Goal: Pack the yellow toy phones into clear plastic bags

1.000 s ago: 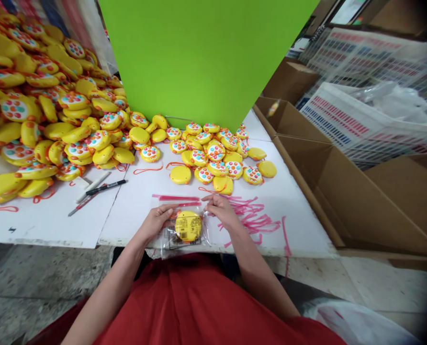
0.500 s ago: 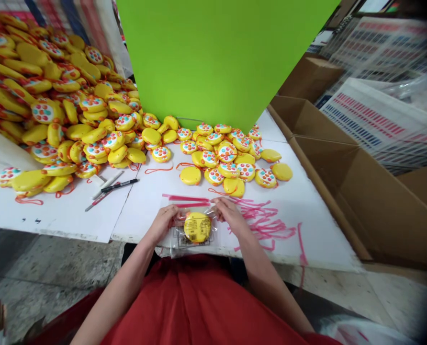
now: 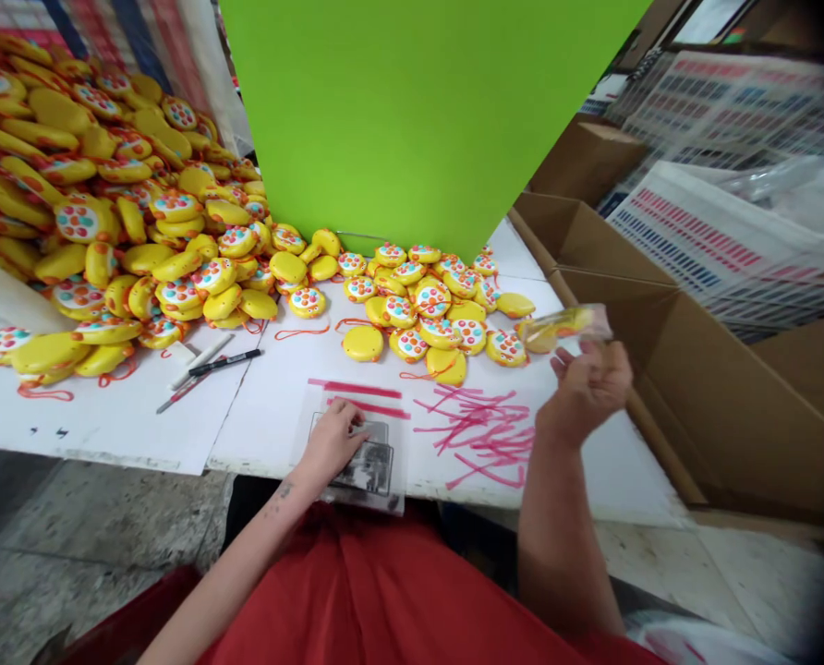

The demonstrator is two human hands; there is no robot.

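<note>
My left hand (image 3: pixel 334 438) is at the front edge of the table, its bent fingers closed at the top of a stack of clear plastic bags (image 3: pixel 370 466) with black print. Out to the right, my right hand (image 3: pixel 588 392) grips a clear bag with a yellow toy (image 3: pixel 564 323) in it, held near the side of an open cardboard box. Pink strips (image 3: pixel 367 388) lie just above the bag stack, and a loose heap of pink strips (image 3: pixel 481 425) lies between my hands.
Yellow toys with coloured dots (image 3: pixel 432 296) lie across the table, with a large pile (image 3: pixel 107 203) at left. Behind them stands a green panel (image 3: pixel 418 111). Pens (image 3: pixel 224 361) lie at left. The cardboard box (image 3: pixel 717 369) and a white basket (image 3: pixel 703 222) are at right.
My right hand has carried the bagged yellow toy from the table front to the right, near the box. My left hand has let go of it and moved onto the bag stack.
</note>
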